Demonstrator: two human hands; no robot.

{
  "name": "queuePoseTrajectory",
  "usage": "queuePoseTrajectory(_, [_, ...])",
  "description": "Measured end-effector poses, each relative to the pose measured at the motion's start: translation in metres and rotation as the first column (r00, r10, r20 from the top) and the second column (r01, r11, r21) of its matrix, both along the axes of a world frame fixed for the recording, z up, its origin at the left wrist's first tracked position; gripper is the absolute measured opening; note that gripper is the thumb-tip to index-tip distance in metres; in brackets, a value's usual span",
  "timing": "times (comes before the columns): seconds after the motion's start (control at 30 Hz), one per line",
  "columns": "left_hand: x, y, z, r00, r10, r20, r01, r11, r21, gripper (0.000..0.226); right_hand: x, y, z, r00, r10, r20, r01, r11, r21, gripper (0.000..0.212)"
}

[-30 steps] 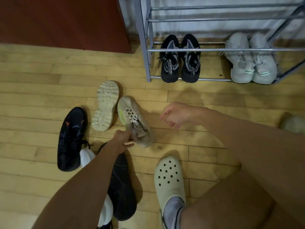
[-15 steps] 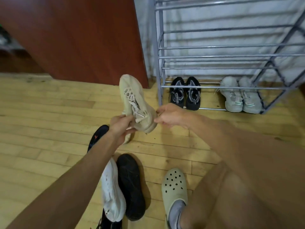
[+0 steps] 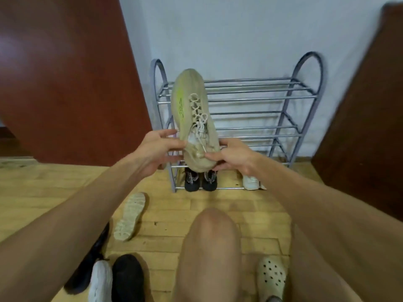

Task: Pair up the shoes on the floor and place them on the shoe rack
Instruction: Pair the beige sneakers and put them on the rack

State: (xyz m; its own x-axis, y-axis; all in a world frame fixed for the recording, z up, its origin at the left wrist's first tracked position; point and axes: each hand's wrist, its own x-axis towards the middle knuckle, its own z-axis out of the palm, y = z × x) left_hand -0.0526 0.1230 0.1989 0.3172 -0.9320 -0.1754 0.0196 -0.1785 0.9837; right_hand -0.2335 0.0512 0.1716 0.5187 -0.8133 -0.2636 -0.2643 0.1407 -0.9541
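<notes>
**Head view. Items as they lie.**

1. Beige sneaker [image 3: 195, 118], laced, green stripe on its side. Held in the air in front of the shoe rack's [image 3: 283, 99] upper tiers, touching no rail that can be made out. Long axis near upright: toe up and away from the person, heel down between the two hands, laces facing the camera.
2. Left hand [image 3: 157, 149]. Grip closed on the heel's left flank, thumb on the front, fingers reaching round behind.
3. Right hand [image 3: 233, 156]. Grip pinching the heel's right side near the lace ends, thumb on top.
4. Mate [image 3: 130, 216] of the held sneaker, on the wooden floor [image 3: 43, 192], sole up. It lies below and to the left of the held shoe, well apart from it. Long axis runs away from the person, leaning slightly right. The left hand is the nearer.
5. Shoe rack: grey tube frame against the wall. The bottom tier holds a black pair [image 3: 200, 180] and a white pair [image 3: 251, 182], the latter partly hidden by the right wrist. The tiers above show no shoes.
6. Loose on the floor, lower left: black shoe [image 3: 128, 277], white shoe [image 3: 100, 282], second black shoe [image 3: 87, 271].
7. Clog [image 3: 271, 277], worn on a foot.

Judgement: pairing is not yet done. Either the held sneaker goes down beside its mate, or the left hand lets go and reaches down-left for it.
</notes>
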Motion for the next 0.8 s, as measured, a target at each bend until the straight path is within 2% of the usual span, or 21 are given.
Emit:
queuePoseTrajectory(0.1, [-0.053, -0.031, 0.009, 0.984, -0.170, 0.054, 0.167, 0.984, 0.060, 0.030, -0.054, -0.022, 0.002, 0.996, -0.087, 0.004, 0.087, 0.996, -0.033, 0.047])
queuePoseTrajectory(0.23, [-0.133, -0.068, 0.002, 0.938, -0.344, 0.042, 0.335, 0.932, 0.137, 0.042, -0.132, -0.038, 0.001, 0.977, -0.210, 0.032, 0.211, 0.976, -0.047, 0.038])
queuePoseTrajectory(0.33, [-0.198, -0.093, -0.011, 0.922, -0.386, 0.042, 0.378, 0.916, 0.134, 0.061, -0.193, -0.045, -0.013, 0.946, -0.324, 0.011, 0.324, 0.946, -0.020, 0.040])
queuePoseTrajectory(0.4, [-0.238, -0.107, -0.025, 0.918, -0.394, 0.054, 0.384, 0.914, 0.133, 0.065, -0.238, -0.045, -0.023, 0.932, -0.362, -0.009, 0.363, 0.932, 0.015, 0.039])
queuePoseTrajectory(0.53, [-0.305, -0.123, -0.064, 0.905, -0.425, 0.012, 0.414, 0.887, 0.204, 0.051, -0.322, -0.037, -0.047, 0.904, -0.423, -0.067, 0.428, 0.900, 0.084, 0.039])
queuePoseTrajectory(0.6, [-0.328, -0.125, -0.088, 0.907, -0.421, 0.005, 0.404, 0.872, 0.278, 0.047, -0.353, -0.035, -0.075, 0.866, -0.486, -0.117, 0.499, 0.856, 0.138, 0.052])
queuePoseTrajectory(0.67, [-0.343, -0.127, -0.117, 0.902, -0.432, 0.018, 0.399, 0.846, 0.353, 0.056, -0.372, -0.033, -0.112, 0.840, -0.507, -0.196, 0.540, 0.820, 0.193, 0.057])
queuePoseTrajectory(0.8, [-0.351, -0.121, -0.177, 0.892, -0.452, -0.005, 0.397, 0.779, 0.484, 0.053, -0.382, -0.021, -0.199, 0.788, -0.430, -0.440, 0.573, 0.774, 0.270, 0.038])
